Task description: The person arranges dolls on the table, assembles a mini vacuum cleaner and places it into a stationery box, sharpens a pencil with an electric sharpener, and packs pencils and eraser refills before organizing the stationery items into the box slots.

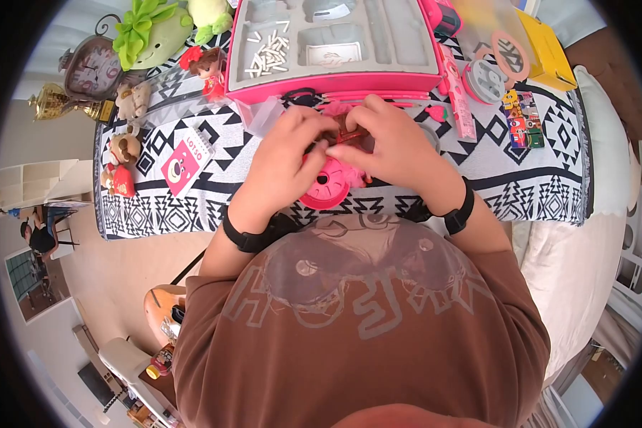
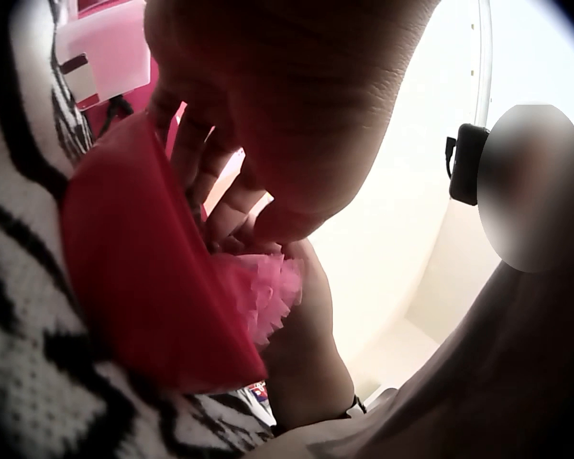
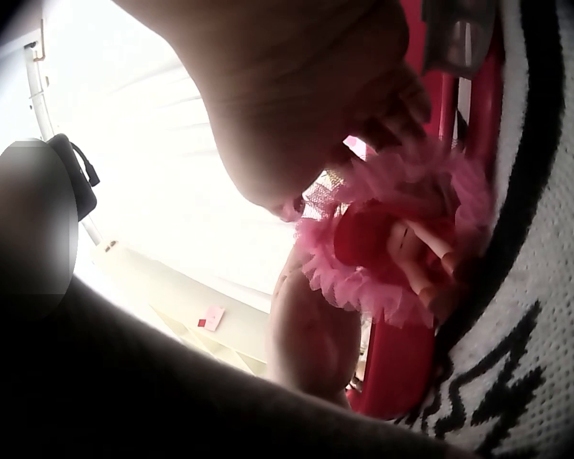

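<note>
A doll with brown hair and a pink ruffled tulle skirt lies between my two hands, its bare legs showing in the right wrist view. From the left, my left hand pinches at the hair with curled fingers and thumb. My right hand grips it from the other side, close to a red strip across the hair. Just below the fingers sits a round pink case with a slotted top and a dark centre hole. Its smooth side wall fills much of the left wrist view.
Behind the hands stands a large pink box with a grey moulded insert and small white sticks. Pink pencils lie along its front. A Lotso card is at left, a pink tube and a colourful card pack at right.
</note>
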{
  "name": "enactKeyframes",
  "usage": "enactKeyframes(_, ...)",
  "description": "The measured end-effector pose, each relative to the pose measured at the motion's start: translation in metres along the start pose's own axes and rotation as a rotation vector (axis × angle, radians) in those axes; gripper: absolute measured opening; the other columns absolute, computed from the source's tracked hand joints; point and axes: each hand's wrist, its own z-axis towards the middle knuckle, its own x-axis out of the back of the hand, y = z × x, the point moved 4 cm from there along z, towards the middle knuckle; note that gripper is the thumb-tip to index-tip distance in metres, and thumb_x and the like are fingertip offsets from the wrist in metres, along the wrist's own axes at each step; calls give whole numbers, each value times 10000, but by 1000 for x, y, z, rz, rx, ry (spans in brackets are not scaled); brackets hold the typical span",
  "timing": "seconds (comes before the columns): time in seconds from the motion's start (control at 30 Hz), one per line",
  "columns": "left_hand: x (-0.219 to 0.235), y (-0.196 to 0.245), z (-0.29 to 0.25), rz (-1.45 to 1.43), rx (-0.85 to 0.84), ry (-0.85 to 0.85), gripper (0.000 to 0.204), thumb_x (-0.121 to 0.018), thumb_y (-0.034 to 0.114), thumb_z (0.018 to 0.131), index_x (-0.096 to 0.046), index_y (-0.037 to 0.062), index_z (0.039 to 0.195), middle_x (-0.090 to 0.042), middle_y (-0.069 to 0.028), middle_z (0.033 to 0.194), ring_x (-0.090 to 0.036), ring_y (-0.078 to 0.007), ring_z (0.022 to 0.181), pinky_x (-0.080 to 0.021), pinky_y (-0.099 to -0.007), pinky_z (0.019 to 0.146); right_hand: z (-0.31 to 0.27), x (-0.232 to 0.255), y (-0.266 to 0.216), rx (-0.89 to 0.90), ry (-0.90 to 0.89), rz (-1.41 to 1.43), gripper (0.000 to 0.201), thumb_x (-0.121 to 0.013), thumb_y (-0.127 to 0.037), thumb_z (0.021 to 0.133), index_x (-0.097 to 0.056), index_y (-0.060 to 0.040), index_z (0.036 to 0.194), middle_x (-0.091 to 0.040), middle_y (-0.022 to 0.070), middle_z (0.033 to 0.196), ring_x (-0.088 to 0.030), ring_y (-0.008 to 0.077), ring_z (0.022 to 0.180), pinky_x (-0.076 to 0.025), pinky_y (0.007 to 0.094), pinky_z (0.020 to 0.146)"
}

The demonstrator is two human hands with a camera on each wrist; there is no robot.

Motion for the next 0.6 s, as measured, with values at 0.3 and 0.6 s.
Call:
enactKeyframes(0.3, -3, -13, -1, 9, 349, -101, 311, -529, 107, 913, -534, 45, 1218, -622, -170, 957, -614, -351, 874, -489, -415, 796, 1, -4, 1, 103, 36, -246, 440, -782, -423, 700, -572, -65, 847, -520, 103, 831, -568, 290, 784, -461, 397, 653)
enactKeyframes(0.6, -20, -31, 1, -643, 345, -81, 413, -539, 32, 935, -444, 19, 1336, -516, -132, 1217, -594, -184, 1015, -495, -305, 875, -2, 1, 5, -91, 130, -31, 445, -822, -364, 705, -527, -56, 829, -534, 91, 830, -578, 262, 700, -471, 363, 623)
